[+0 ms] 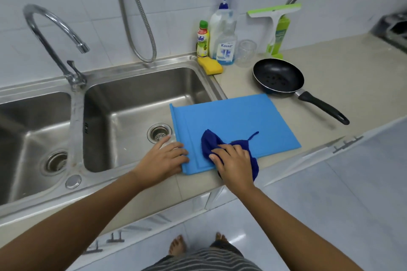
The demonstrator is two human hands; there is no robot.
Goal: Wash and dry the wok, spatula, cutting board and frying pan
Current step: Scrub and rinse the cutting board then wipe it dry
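Now, both hands are on the blue cutting board [231,121] at the sink's edge.
It lies flat on the desk [326,66], its left end jutting over the right basin of the sink [132,92]. The left hand [161,157] holds the board's near-left corner, fingers [181,151] curled over the edge. The right hand [235,165] grips a bunched dark-blue cloth [209,141] and presses it onto the board's near part. The black frying pan [277,77] sits upright on the desk just behind the board's far right corner, away from both hands.
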